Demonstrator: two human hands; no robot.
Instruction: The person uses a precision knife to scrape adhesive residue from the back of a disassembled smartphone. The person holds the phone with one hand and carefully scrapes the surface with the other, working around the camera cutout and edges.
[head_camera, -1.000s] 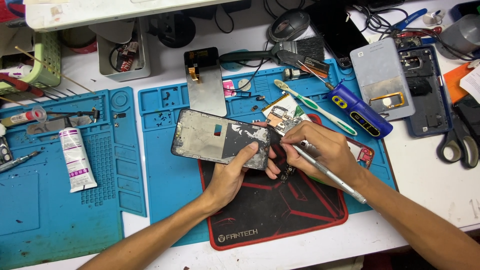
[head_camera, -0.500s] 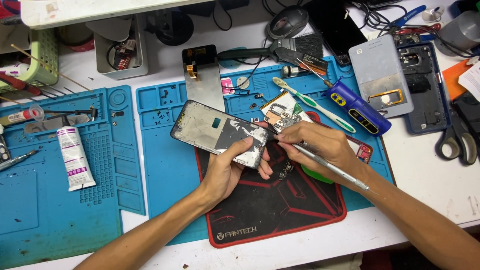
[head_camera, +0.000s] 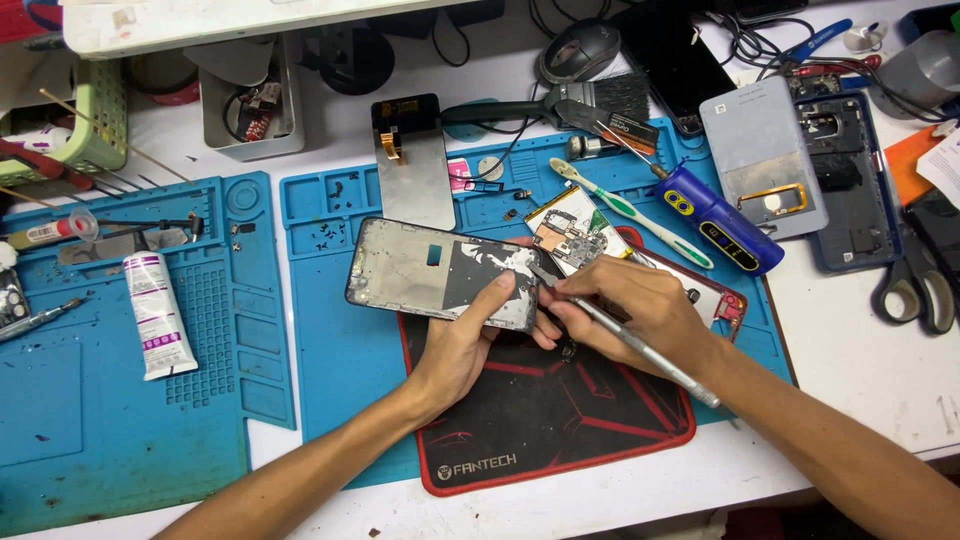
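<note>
My left hand (head_camera: 462, 345) has its grip clamped on the phone frame (head_camera: 440, 272), thumb on top near the right-hand end and the fingers tucked under it, so the frame sits lifted above the blue repair mat (head_camera: 340, 370) and the black-and-red mouse pad (head_camera: 540, 420). The frame's long axis runs left to right across my view, dipping a little toward the right, and nearly all of it lies out to the left of that hold.

My right hand (head_camera: 635, 310) is closed around a slim metal tool (head_camera: 640, 345), pinched close to the tip. The tool's shaft slants back toward my right forearm, and its point meets the frame's right short edge just beside my left thumb. So the working spot lies at the near end of the frame, between both hands; the right hand is the nearer one to it, and the tool comes at the edge from the right, roughly along the frame's length.

The frame itself is a bare grey metal shell, inside face up, with a small teal square patch near the middle and a darker, ragged patch of residue over its right half. Its rim looks dark and thin.

Behind my right hand a circuit board (head_camera: 570, 235) lies on the mat, and a green-and-white toothbrush (head_camera: 630, 212) rests past it.
</note>
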